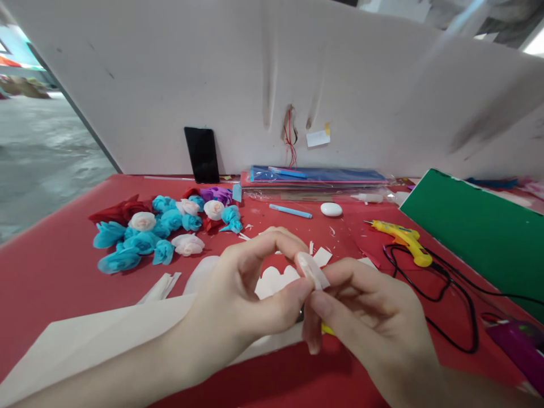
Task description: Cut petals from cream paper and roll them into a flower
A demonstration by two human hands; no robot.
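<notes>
Close together over the red table [238,379], both hands pinch one small white paper petal [311,268]. My left hand [250,289] grips its left side between thumb and forefinger. From the right, the thumb and fingers of my right hand [369,311] close on its lower edge. White paper with a scalloped edge [275,282] lies behind the petal, partly covered by my fingers. A long white sheet [102,331] stretches out under my left forearm. Something yellow [327,329] shows beneath my hands, mostly hidden.
Blue, white, red and purple paper flowers [170,221] are heaped at left. A phone [202,154] leans on the white panel. A yellow glue gun [402,241] with a black cord [471,317] lies at right by a green board [480,238]. A blue pen [290,211] and paper scraps lie mid-table.
</notes>
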